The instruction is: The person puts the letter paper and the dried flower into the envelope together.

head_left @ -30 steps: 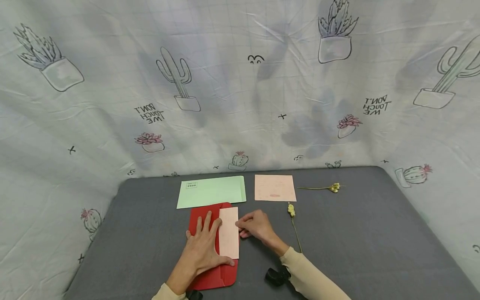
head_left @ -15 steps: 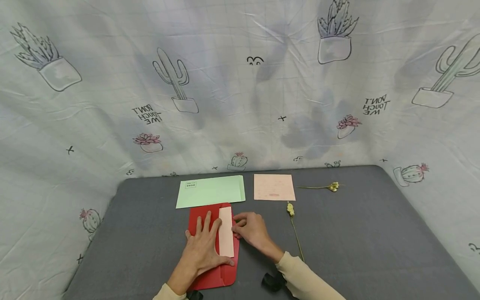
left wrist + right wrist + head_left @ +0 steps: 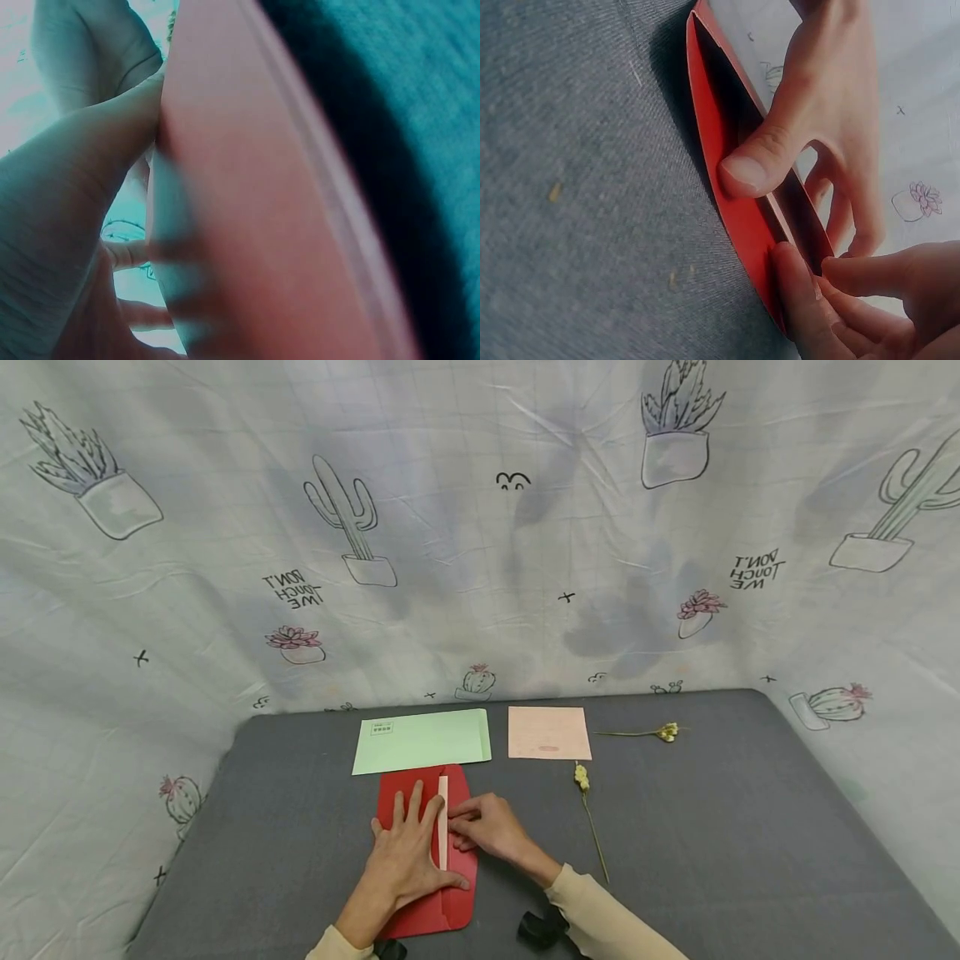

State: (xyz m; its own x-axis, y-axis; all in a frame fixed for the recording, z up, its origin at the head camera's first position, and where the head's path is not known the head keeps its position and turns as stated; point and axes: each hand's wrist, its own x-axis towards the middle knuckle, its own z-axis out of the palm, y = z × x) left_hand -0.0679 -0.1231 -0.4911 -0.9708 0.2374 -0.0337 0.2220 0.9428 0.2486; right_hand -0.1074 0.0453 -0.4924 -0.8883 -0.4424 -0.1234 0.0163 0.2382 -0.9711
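Observation:
A red envelope (image 3: pixel 461 902) lies on the grey table with its flap toward the right. My left hand (image 3: pixel 401 864) rests spread on it, and its thumb lies on the flap near the opening, as the right wrist view shows. A narrow strip of a pale pink card (image 3: pixel 443 827) sticks out of the envelope's mouth; the rest is hidden inside. At that outer edge, my right hand (image 3: pixel 489 829) pinches the card with thumb and fingers. The right wrist view shows the mouth gaping beside the flap (image 3: pixel 705 97). Close up, the envelope (image 3: pixel 262 195) fills much of the left wrist view.
Behind the red envelope lies a light green envelope (image 3: pixel 423 742). A pink card or envelope (image 3: pixel 550 734) lies to its right. Two yellow flower stems are on the table: one flower (image 3: pixel 667 732) at the back right, another flower (image 3: pixel 582 777) nearer my right arm. A patterned cloth (image 3: pixel 420 610) hangs behind.
My right hand has moved left, sliding the pale pink card into the red envelope, so its visible part has shrunk to a narrow strip. My left hand has stayed in place.

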